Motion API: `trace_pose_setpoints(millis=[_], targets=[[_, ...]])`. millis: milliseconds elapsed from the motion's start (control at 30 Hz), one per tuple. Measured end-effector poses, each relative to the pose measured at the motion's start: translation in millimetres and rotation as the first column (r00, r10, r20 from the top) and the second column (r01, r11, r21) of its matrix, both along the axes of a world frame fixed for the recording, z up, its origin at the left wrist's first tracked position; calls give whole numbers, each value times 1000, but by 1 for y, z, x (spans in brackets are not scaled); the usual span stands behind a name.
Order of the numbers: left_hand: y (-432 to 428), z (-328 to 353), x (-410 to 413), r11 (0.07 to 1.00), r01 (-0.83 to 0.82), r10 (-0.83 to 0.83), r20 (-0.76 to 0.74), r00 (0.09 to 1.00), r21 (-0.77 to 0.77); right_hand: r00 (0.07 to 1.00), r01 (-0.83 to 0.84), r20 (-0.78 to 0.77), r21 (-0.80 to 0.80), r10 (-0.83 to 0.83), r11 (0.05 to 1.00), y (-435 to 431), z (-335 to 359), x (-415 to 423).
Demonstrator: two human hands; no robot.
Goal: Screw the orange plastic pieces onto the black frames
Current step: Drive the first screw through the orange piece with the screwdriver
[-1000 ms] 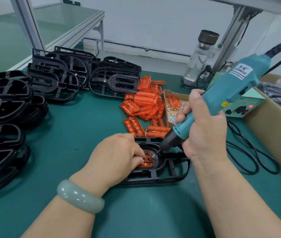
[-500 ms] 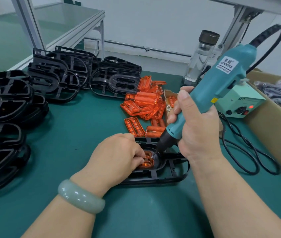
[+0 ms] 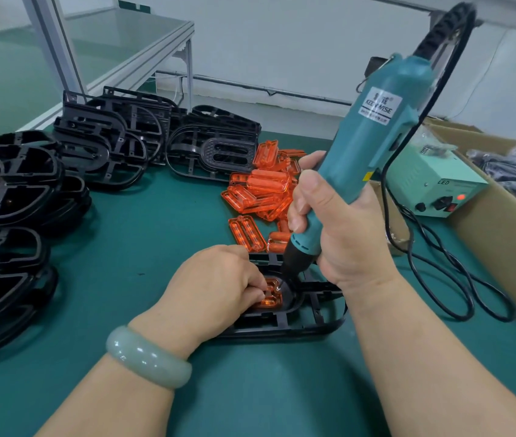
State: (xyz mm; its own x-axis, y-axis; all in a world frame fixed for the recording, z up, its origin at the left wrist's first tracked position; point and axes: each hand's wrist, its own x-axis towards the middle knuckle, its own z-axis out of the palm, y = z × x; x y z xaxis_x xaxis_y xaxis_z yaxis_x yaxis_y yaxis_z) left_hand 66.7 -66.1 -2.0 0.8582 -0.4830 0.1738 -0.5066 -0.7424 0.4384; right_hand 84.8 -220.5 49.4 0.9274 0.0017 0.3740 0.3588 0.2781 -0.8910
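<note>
On the green table (image 3: 139, 241) in front of you, one black frame (image 3: 313, 320) lies flat. An orange piece (image 3: 270, 300) sits in the round pocket in its middle. Your left hand (image 3: 215, 285) rests on the frame. Its fingers are curled down and hold the orange piece in place. A pale green bracelet (image 3: 146, 357) is on that wrist.

Your right hand (image 3: 341, 234) is wrapped tight around the electric screwdriver (image 3: 373, 130), with the thumb up along its side. The tool leans a little to the right. Its black tip points down at the top right corner of the orange piece, just beside your left fingertips. Something small and shiny shows at the tip.

Just behind the frame is a pile of loose orange pieces (image 3: 263, 190). More black frames (image 3: 108, 143) are stacked at the back and on the left. On the right, a power box (image 3: 433, 184) with a red light stands beside a cardboard box (image 3: 502, 222).
</note>
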Motion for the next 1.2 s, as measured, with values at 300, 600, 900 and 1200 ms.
trace_pose_setpoints(millis=[300, 600, 900, 1200], targets=[[-1, 0, -1, 998, -37, 37, -6, 999, 42, 998, 60, 13, -3, -60, 998, 3, -1, -2], [-3, 1, -2, 997, -53, 53, 2, 999, 57, 999, 37, 19, 16, -38, 999, 5, -3, -4], [-3, 0, -2, 998, -59, 59, -10, 998, 21, 1000, -17, 18, -3, 17, 1000, 1, -5, 1], [-2, -1, 0, 1000, -18, 18, -3, 1000, -11, 1000, 0, 3, 35, 0, 999, -5, -6, 3]])
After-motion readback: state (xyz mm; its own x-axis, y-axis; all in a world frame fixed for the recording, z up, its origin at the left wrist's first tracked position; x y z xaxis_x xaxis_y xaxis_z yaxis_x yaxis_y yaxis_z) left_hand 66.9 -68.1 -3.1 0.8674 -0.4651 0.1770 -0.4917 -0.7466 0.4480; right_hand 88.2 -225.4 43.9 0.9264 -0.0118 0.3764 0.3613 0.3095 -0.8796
